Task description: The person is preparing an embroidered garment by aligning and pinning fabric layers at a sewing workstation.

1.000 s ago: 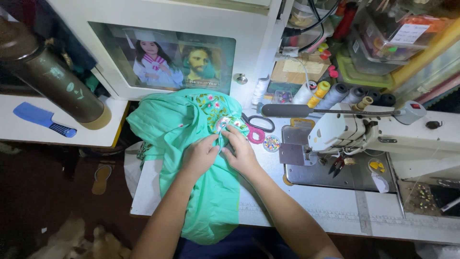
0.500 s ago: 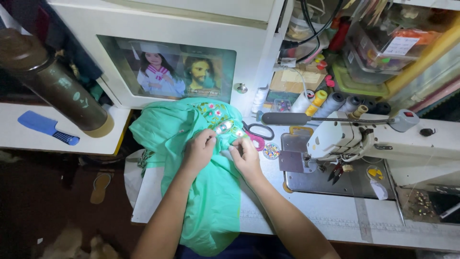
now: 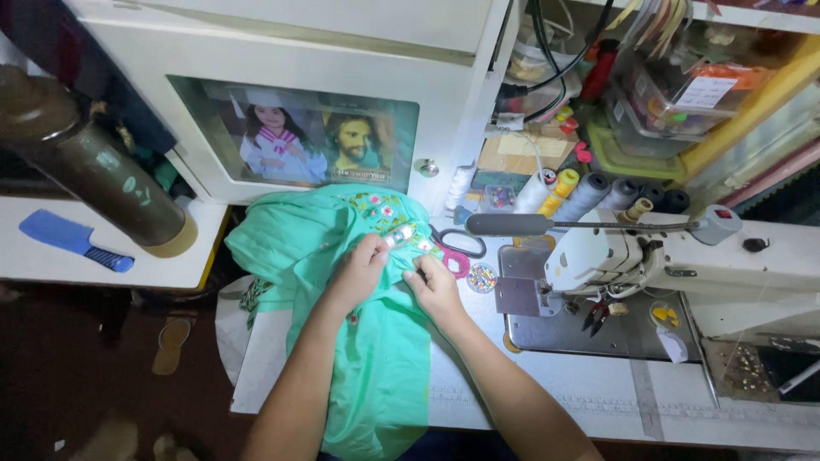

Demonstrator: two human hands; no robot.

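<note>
Left hand (image 3: 357,271): fingertips pinching the embroidered neckline of the green garment (image 3: 376,341).
Right hand (image 3: 436,288): pinching the same neckline, just beside.
Garment: draped over the sewing table's (image 3: 547,384) left edge.
Nearby: pink-handled scissors (image 3: 454,252), sewing machine (image 3: 683,265).

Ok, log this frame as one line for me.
left hand: pinching green garment at embroidered edge | right hand: pressing same edge | pink-handled scissors beside | sewing machine idle at right

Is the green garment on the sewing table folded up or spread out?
Spread out: the green garment drapes over the table edge, bunched only under both hands.
</note>
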